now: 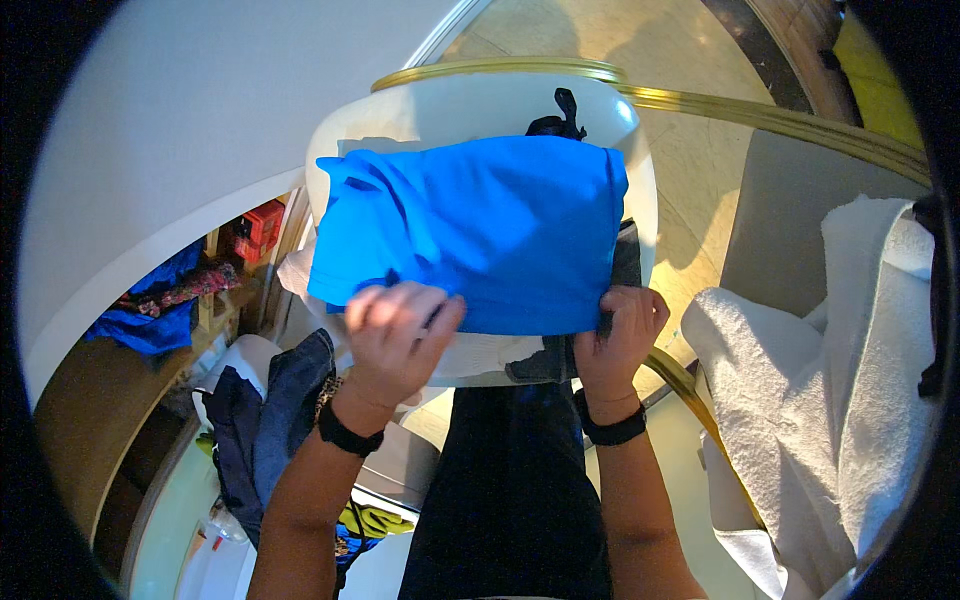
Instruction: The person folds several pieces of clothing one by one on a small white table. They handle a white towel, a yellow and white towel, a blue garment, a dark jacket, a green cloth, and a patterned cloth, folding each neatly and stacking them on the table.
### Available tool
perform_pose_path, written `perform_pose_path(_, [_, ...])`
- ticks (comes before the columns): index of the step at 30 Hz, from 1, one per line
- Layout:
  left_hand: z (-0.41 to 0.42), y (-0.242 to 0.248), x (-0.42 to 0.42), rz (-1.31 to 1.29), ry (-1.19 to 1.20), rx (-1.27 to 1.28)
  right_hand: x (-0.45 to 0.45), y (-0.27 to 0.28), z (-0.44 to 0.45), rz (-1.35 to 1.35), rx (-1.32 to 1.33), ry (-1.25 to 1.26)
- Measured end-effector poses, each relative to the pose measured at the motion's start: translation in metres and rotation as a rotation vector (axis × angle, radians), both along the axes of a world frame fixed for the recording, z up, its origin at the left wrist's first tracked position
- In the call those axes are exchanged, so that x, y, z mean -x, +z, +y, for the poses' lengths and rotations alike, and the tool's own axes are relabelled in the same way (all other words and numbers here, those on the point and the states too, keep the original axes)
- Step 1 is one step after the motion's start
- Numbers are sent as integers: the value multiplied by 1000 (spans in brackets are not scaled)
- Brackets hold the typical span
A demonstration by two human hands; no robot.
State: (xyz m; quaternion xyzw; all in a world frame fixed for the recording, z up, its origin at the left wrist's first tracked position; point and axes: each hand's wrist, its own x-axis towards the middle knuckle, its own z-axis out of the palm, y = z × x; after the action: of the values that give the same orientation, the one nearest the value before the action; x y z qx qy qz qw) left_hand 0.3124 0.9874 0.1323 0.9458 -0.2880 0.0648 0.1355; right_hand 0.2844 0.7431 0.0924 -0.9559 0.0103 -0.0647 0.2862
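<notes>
A bright blue cloth garment (480, 232), folded into a rough rectangle with creases at its left, lies on the seat of a white chair (442, 112). At the garment's near left edge is my left hand (401, 337), motion-blurred with curled fingers; whether it grips the fabric is unclear. My right hand (624, 330) pinches the near right corner. Dark grey fabric (627, 259) shows from beneath on the right, and white knit cloth (480, 356) along the near side. A black strap or cord (566, 112) sticks out past the far edge.
A gold-trimmed rail (750, 109) runs off right. White towelling (795, 405) drapes at the right. To the left, dark denim clothing (292, 397) hangs beside a shelf opening with blue fabric (157, 322) and a red box (259, 229). A pale wall (210, 90) rises at far left.
</notes>
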Motion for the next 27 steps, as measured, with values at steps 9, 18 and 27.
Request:
perform_pose_path(9, [24, -3, -21, -136, 346, 92, 6, -3, 6, -13, 152, 16])
perform_pose_path(18, [58, -13, 16, -6, 324, 250, 13, 7, 8, -45, 157, 72])
perform_pose_path(27, [62, -10, 12, 43, 323, 341, 1, 7, 17, -60, 116, 221])
